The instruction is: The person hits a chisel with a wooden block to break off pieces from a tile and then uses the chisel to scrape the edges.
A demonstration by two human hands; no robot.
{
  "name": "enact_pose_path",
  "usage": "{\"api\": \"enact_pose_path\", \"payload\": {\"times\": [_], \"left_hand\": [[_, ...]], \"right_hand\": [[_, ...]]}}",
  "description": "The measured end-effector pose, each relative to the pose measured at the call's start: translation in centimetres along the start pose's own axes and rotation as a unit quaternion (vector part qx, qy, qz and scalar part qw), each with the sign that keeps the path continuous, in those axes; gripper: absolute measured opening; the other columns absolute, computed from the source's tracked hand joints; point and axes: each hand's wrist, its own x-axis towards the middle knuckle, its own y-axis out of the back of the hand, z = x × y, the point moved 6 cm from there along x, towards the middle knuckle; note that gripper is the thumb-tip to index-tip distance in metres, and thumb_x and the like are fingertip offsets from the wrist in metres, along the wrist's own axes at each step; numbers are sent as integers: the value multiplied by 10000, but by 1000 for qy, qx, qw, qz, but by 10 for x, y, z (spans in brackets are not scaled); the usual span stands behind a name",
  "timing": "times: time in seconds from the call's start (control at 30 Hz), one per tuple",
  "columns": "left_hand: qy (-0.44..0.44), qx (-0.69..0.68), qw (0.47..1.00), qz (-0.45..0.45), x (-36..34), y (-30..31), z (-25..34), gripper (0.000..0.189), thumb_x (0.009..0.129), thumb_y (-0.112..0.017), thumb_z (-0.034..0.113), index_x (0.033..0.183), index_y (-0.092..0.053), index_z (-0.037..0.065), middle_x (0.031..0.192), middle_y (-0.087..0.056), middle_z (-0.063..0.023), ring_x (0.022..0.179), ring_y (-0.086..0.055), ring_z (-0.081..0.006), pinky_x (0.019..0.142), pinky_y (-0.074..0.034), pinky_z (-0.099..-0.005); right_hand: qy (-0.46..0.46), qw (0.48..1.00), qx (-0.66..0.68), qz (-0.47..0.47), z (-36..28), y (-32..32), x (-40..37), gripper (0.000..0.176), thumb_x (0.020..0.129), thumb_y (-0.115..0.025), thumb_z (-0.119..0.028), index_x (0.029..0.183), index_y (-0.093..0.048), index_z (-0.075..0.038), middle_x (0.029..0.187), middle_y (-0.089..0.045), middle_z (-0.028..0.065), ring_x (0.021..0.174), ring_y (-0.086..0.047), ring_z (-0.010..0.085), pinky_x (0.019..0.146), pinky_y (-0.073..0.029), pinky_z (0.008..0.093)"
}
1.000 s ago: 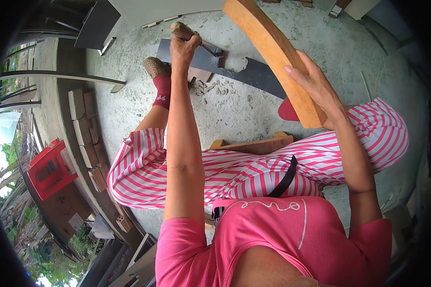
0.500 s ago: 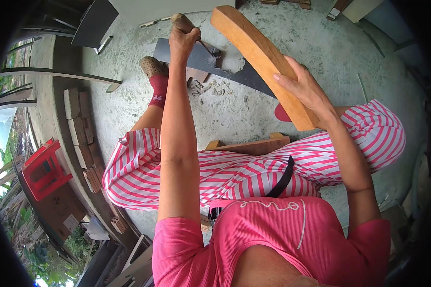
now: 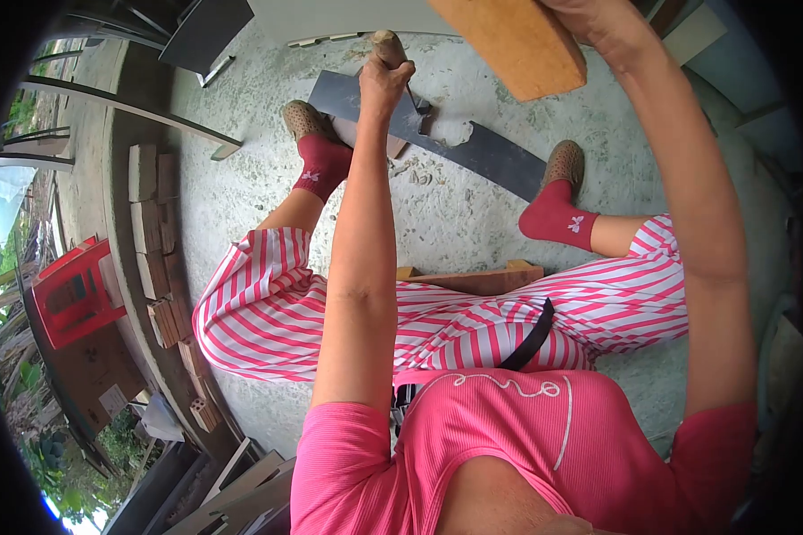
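Hands are well apart: the left hand (image 3: 384,85) is stretched out in front at arm's length, clenched around the wooden handle (image 3: 386,40) of an upright tool. The tool's lower end meets the dark metal strip (image 3: 486,152) that lies flat on the concrete floor (image 3: 473,218). The right hand (image 3: 593,13) is high at the top edge of the view, partly cut off, clamped on the end of a thick wooden block (image 3: 509,36), which hangs in the air above and to the right of the handle, not touching it. Wood chips (image 3: 419,174) lie scattered just beside the strip. The person sits on a low wooden seat (image 3: 482,278), legs spread, a foot near each end of the strip. Bricks (image 3: 152,232) and a red plastic stool (image 3: 76,299) stand well off to the left.
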Motion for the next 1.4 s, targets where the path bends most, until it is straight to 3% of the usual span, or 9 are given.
{"api": "enact_pose_path", "payload": {"times": [0.03, 0.07, 0.17, 0.23, 0.43, 0.47, 0.7, 1.03, 1.4], "left_hand": [[-4, -5, 1000, 11, -1, 0, 2, 257, 723, -671, 221, 816, -622, -14, 738, -662, -87, 674, -612, -150, 645, -478, -288], [-5, -7, 1000, 15, -1, 0, 1, 257, 723, -671, 221, 816, -622, -14, 738, -662, -87, 674, -612, -150, 645, -478, -288], [1, -96, 995, -26, 6, -17, -12, 369, 680, -702, 244, 899, -604, -37, 786, -669, -173, 734, -651, -263, 699, -502, -346], [9, -75, 997, -15, 5, -12, -4, 376, 681, -703, 245, 909, -602, -36, 782, -667, -167, 727, -648, -257, 693, -501, -345], [48, -93, 993, 50, -10, 20, -21, 306, 695, -642, 210, 864, -589, -40, 744, -658, -151, 689, -637, -223, 665, -496, -326], [102, -136, 985, 18, -15, 23, -32, 275, 762, -665, 188, 923, -586, -21, 828, -639, -86, 740, -594, -139, 676, -481, -266], [116, -276, 950, 92, -54, 39, -46, 374, 794, -731, 195, 1022, -516, -8, 927, -599, -83, 820, -617, -169, 762, -532, -301], [49, -166, 967, 184, -59, 37, -9, 359, 785, -745, 228, 949, -536, -13, 841, -612, -81, 741, -577, -137, 668, -493, -269], [64, -141, 972, 175, -66, 28, -14, 310, 786, -730, 221, 897, -541, 2, 770, -641, -81, 699, -595, -139, 676, -469, -277]], "right_hand": [[-47, 996, -31, 73, 21, -6, 2, 829, 806, -565, -599, 1282, -407, 61, 1031, -559, 128, 935, -561, 163, 767, -463, 251], [-283, 950, -130, -34, 116, 4, 0, 836, 772, -603, -594, 1287, -432, 42, 1148, -560, 205, 1096, -554, 234, 884, -444, 305], [-118, 935, -329, -61, 171, 0, 8, 739, 782, -608, -571, 1223, -480, 8, 1017, -605, 141, 903, -626, 159, 696, -508, 247], [-269, 962, -38, -38, 165, 0, -5, 610, 818, -600, -515, 1153, -500, -15, 911, -609, 85, 739, -625, 113, 553, -505, 214], [-290, 934, 191, 82, 135, -2, -71, 504, 873, -565, -454, 1127, -502, -23, 867, -593, 78, 717, -626, 147, 561, -529, 259], [-332, 918, 199, 89, 138, -2, -90, 515, 870, -568, -461, 1134, -502, -25, 867, -592, 84, 716, -625, 152, 563, -532, 264], [-501, 802, 240, 221, 166, -18, -183, 555, 842, -599, -474, 1205, -486, -70, 940, -571, 86, 791, -600, 154, 630, -522, 287], [-376, 859, 263, 228, 167, 2, -172, 503, 877, -586, -418, 1229, -478, -76, 922, -571, 98, 782, -595, 146, 638, -523, 284], [-447, 829, 241, 236, 161, -6, -184, 551, 871, -593, -426, 1295, -457, -100, 941, -574, 76, 790, -583, 138, 668, -499, 263]]}}
